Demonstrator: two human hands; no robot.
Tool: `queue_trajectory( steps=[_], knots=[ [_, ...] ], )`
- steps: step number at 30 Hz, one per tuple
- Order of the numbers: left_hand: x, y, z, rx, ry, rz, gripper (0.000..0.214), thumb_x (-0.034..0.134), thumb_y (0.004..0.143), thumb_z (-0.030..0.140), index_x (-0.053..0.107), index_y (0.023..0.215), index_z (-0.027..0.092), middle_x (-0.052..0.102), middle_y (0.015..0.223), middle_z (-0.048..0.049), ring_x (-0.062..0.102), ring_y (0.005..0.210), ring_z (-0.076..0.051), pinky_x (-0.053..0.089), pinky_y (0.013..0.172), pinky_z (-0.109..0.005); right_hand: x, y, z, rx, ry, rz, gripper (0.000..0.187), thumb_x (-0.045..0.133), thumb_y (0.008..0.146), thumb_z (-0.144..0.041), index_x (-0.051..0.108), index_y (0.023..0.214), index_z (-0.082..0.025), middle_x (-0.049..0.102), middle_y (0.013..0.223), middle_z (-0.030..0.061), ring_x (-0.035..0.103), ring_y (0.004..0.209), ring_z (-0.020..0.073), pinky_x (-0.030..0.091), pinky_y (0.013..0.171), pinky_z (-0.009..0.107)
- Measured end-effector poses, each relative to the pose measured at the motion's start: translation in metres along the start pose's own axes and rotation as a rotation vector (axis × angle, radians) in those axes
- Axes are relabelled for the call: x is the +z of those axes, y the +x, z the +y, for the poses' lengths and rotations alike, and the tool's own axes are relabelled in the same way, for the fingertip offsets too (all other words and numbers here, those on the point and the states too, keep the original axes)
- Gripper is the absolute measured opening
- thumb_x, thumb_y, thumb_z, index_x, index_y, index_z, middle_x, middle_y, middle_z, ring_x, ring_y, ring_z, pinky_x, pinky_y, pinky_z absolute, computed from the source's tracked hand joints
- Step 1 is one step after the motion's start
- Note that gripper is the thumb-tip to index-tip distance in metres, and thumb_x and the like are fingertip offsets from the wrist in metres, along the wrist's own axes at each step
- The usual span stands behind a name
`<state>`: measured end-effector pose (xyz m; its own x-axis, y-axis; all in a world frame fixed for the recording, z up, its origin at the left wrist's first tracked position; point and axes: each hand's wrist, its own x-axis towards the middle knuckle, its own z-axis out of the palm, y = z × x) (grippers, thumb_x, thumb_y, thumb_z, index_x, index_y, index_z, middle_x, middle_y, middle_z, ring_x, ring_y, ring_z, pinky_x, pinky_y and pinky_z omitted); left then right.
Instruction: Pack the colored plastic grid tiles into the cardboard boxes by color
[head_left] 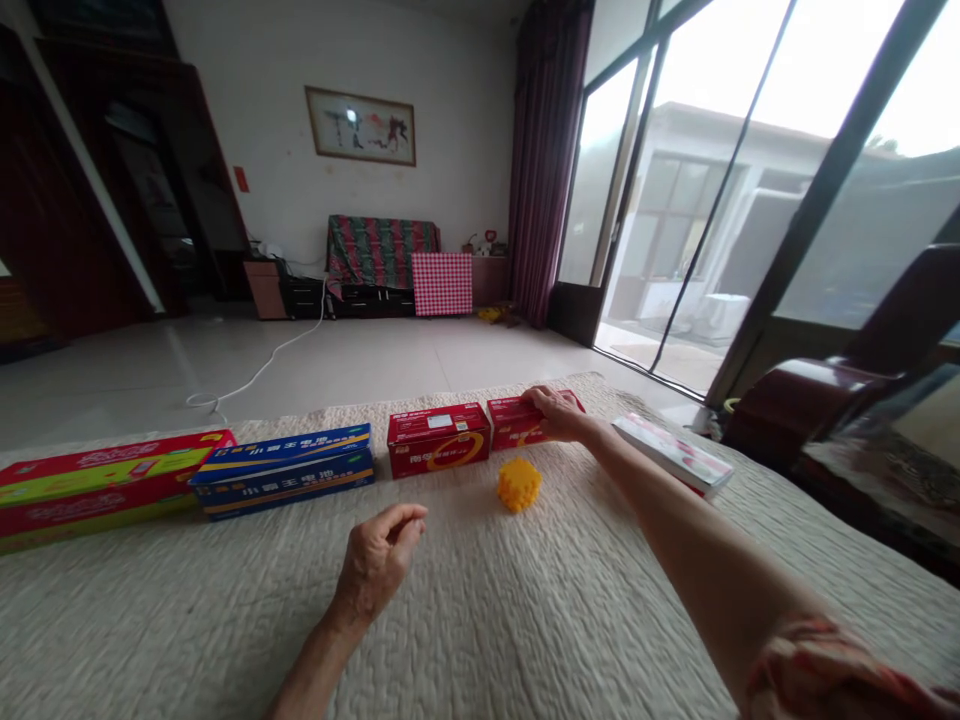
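My right hand (553, 412) reaches forward and lies over the top of a small red box (510, 424), fingers bent round its upper edge. Just in front of that box, on the quilted cover, is a bumpy yellow block (519, 485), touched by neither hand. My left hand (381, 558) hovers over the cover, its fingers curled in with nothing visible between them. Beyond it stands another red box (439, 440) with a yellow ring printed on the front, close beside the one under my right hand.
Left in the row are a long blue battery box (289, 475) and a red-and-green box (105, 485). A flat white box (671, 452) lies by my right forearm. The cream quilted cover (480, 620) ends at a tiled floor; a dark armrest (817, 395) is at right.
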<state>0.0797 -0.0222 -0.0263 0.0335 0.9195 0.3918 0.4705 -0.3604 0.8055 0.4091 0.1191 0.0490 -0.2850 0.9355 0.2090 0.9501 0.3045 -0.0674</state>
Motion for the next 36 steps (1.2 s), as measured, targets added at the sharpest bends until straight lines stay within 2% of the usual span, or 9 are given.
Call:
queue_trajectory(
  steps=[6,10,13,17,20,24,27,31,36],
  knots=[
    [0.003,0.000,-0.005,-0.001,0.010,0.002,0.022,0.056,0.077,0.033,0.072,0.084,0.020,0.076,0.074,-0.0018,0.071,0.069,-0.019,0.056,0.064,-0.026,0.020,0.000,-0.007,0.025,0.046,0.028,0.058,0.049,0.076,-0.005,0.049,0.131,-0.022,0.049,0.141,0.0108,0.042,0.128,0.0283,0.035,0.100,0.047],
    [0.003,-0.001,-0.009,-0.035,0.011,0.010,0.023,0.058,0.075,0.038,0.073,0.083,0.022,0.076,0.075,-0.0011,0.072,0.071,-0.020,0.056,0.065,-0.026,0.015,-0.016,-0.010,0.096,0.031,0.077,0.065,0.051,0.075,-0.009,0.042,0.138,-0.024,0.043,0.146,0.0098,0.039,0.131,0.0271,0.033,0.103,0.048],
    [0.003,0.000,-0.012,-0.061,0.018,0.008,0.024,0.059,0.074,0.041,0.073,0.083,0.023,0.076,0.075,-0.0006,0.072,0.073,-0.021,0.055,0.065,-0.025,0.001,-0.035,0.000,0.220,-0.012,0.122,0.068,0.051,0.079,-0.015,0.033,0.143,-0.025,0.033,0.152,0.0110,0.030,0.137,0.0289,0.027,0.107,0.053],
    [0.004,0.000,-0.015,-0.066,0.022,-0.003,0.026,0.060,0.073,0.043,0.073,0.085,0.023,0.076,0.076,-0.0007,0.072,0.074,-0.021,0.055,0.067,-0.026,-0.022,-0.071,0.030,0.479,-0.078,0.095,0.077,0.062,0.075,-0.030,0.031,0.144,-0.018,0.026,0.152,0.0207,0.022,0.138,0.0411,0.020,0.104,0.064],
    [0.004,-0.001,-0.014,-0.061,0.018,0.002,0.025,0.060,0.074,0.043,0.073,0.084,0.023,0.076,0.075,-0.0007,0.072,0.074,-0.021,0.055,0.066,-0.025,-0.034,-0.098,0.053,0.646,-0.103,0.017,0.086,0.072,0.066,-0.041,0.037,0.141,-0.016,0.033,0.147,0.0258,0.028,0.133,0.0484,0.021,0.099,0.067],
    [0.005,-0.003,-0.012,-0.053,0.026,-0.005,0.024,0.060,0.073,0.041,0.073,0.083,0.023,0.076,0.074,-0.0008,0.072,0.072,-0.021,0.055,0.063,-0.025,-0.036,-0.120,0.072,0.807,-0.098,-0.090,0.089,0.073,0.063,-0.052,0.042,0.137,-0.014,0.042,0.137,0.0275,0.036,0.128,0.0485,0.026,0.096,0.065],
    [0.007,-0.005,-0.012,-0.040,0.029,-0.014,0.023,0.060,0.074,0.040,0.073,0.083,0.023,0.076,0.075,-0.0006,0.072,0.074,-0.021,0.055,0.065,-0.025,-0.032,-0.126,0.078,0.822,-0.076,-0.120,0.076,0.068,0.069,-0.051,0.046,0.134,-0.018,0.048,0.132,0.0237,0.044,0.122,0.0424,0.031,0.094,0.060],
    [0.008,-0.006,-0.013,-0.019,0.037,-0.027,0.023,0.059,0.075,0.040,0.073,0.084,0.023,0.076,0.075,-0.0006,0.072,0.074,-0.021,0.055,0.066,-0.025,-0.030,-0.132,0.077,0.784,-0.060,-0.073,0.065,0.063,0.075,-0.047,0.047,0.131,-0.020,0.051,0.127,0.0203,0.049,0.117,0.0379,0.037,0.090,0.055],
    [0.011,-0.006,-0.006,0.026,0.005,-0.058,0.025,0.057,0.076,0.039,0.072,0.086,0.022,0.076,0.076,-0.0014,0.072,0.074,-0.021,0.056,0.067,-0.026,-0.051,-0.153,0.060,0.704,-0.071,0.002,0.058,0.058,0.077,-0.048,0.050,0.128,-0.021,0.055,0.119,0.0178,0.054,0.108,0.0354,0.039,0.084,0.047]
  ],
)
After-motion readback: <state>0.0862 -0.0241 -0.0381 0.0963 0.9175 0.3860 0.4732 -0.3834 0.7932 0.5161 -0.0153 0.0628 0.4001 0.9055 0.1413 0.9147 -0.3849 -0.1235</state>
